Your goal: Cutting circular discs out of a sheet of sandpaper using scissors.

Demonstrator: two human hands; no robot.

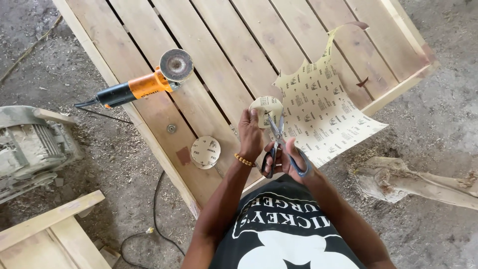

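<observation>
Left hand was closed around a roughly round piece of sandpaper, pinching it by its lower edge and holding it up, pale backing toward the camera, above the slatted wooden frame. A string of amber beads circled that wrist.

Right hand gripped a pair of scissors, fingers through the blue loops, blades pointing up and away. Blade tips met the right edge of the round piece; whether they were parted or closed was hard to tell.

Just right of the hands lay the large sandpaper sheet, backing side up, with curved notches cut from its left and top edges, one corner curling upward. It rested on the frame and overhung the near rail.

A finished sandpaper disc lay flat on a slat, left of the left forearm. Further up the frame sat an orange and black angle grinder, disc end facing up, its cord trailing off to the dirt floor. An electric motor, dusty, stood at far left.
</observation>
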